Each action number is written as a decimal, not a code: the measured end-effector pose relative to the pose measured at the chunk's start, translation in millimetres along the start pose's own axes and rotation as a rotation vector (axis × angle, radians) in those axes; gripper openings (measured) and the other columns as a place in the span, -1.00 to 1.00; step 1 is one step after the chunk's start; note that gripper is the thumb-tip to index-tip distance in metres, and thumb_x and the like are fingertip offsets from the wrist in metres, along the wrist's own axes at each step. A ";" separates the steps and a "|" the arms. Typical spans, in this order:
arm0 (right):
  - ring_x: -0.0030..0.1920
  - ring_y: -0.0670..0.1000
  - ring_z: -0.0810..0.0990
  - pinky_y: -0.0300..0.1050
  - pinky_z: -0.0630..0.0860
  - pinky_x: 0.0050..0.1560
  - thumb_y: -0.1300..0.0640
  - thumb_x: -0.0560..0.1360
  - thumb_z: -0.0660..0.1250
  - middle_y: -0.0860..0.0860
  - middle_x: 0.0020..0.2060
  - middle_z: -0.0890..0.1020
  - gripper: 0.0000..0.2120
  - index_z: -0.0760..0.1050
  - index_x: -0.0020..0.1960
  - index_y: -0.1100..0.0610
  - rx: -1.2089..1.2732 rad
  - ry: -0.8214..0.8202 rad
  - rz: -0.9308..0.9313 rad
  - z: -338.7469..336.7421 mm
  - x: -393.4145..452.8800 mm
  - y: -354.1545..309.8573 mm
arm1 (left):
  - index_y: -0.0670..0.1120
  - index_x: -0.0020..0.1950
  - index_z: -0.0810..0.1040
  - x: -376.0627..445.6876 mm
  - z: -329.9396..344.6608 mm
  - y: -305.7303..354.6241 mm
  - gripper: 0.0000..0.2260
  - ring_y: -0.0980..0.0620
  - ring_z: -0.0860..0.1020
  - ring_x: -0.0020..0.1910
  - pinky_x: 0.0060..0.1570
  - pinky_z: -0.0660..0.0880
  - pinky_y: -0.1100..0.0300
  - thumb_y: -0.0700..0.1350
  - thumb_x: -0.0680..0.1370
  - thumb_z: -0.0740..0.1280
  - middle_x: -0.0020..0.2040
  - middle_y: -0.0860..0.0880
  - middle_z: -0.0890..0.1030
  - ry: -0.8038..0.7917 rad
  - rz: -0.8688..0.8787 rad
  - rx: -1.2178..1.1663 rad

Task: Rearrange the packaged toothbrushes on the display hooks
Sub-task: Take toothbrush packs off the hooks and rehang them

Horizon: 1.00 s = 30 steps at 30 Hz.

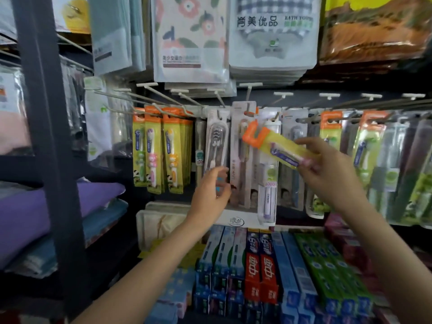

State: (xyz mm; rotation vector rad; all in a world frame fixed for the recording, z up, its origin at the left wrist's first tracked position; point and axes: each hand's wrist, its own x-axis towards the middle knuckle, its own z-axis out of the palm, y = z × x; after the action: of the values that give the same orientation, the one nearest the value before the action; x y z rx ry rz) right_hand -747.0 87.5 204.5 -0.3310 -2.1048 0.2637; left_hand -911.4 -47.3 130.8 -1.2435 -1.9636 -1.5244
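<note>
- A yellow toothbrush pack (278, 146) with an orange hanger top is pinched between the thumb and fingers of the right hand (327, 171); it is held tilted, orange end up and to the left, off the hooks and in front of the hanging packs.
- The lower end of a clear toothbrush pack (216, 148) is gripped by the curled fingers of the left hand (210, 192); that pack hangs from a hook (219, 101) near the middle of the row.
- Three yellow children's toothbrush packs (153, 155) with orange tops are seen at the front of the hooks to the left, with more packed behind them; the exact number cannot be told.
- Two more orange-topped packs (367, 146) hang to the right, among clear ones.
- A white-and-purple toothbrush pack (268, 183) marked "1000" hangs just left of the right hand.
- Towel packs (271, 36) hang above; "BATH TOWEL" and Chinese characters are printed on one.
- Toothpaste boxes (261, 272) in blue, red and green are stacked below; their lettering is blurred.
</note>
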 end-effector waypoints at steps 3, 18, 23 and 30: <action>-0.36 -0.19 0.44 -0.44 0.36 -0.47 0.28 0.46 0.35 -0.06 -0.10 0.50 -0.60 0.41 0.26 0.07 0.131 0.026 -0.057 16.6 -21.8 -26.2 | -0.05 0.19 0.42 -0.6 -26.1 -8.7 -0.79 0.16 0.50 0.01 -0.03 0.42 0.45 -0.23 0.57 0.23 0.04 0.11 0.50 0.081 -0.045 -0.078; 0.08 0.15 0.56 0.04 0.51 -0.03 0.11 0.44 0.38 0.11 0.13 0.58 -0.53 0.38 0.33 0.10 0.380 -0.162 -0.241 170.9 39.7 -154.9 | 0.00 0.41 0.23 44.3 -136.4 -29.1 -0.47 0.00 0.56 -0.14 -0.36 0.52 0.22 -0.38 0.52 0.23 0.15 -0.21 0.51 0.402 -0.390 -0.701; -0.14 0.05 0.57 0.05 0.54 -0.12 -0.01 0.51 0.30 0.04 -0.04 0.54 -0.64 0.43 0.24 0.13 0.396 -0.137 -0.202 157.7 30.9 -134.1 | 0.11 0.43 0.24 59.2 -147.0 -36.1 -0.41 -0.06 0.54 0.06 -0.24 0.52 0.20 -0.41 0.53 0.20 0.25 -0.19 0.48 0.312 -0.368 -0.609; -0.17 -0.01 0.56 -0.16 0.49 -0.14 0.14 0.52 0.27 0.01 -0.05 0.55 -0.75 0.45 0.19 0.14 0.366 -0.124 -0.127 125.9 30.6 -94.9 | 0.11 0.46 0.20 57.9 -136.8 -38.3 -0.40 0.05 0.53 0.04 0.09 0.47 0.04 -0.41 0.54 0.18 0.07 0.03 0.55 0.242 -0.287 -0.518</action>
State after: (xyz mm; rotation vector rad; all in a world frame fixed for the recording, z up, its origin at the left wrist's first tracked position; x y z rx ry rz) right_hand -882.1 1.5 193.1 0.0370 -2.1356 0.5967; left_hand -1004.7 -148.5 198.4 -0.9091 -1.6987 -2.3139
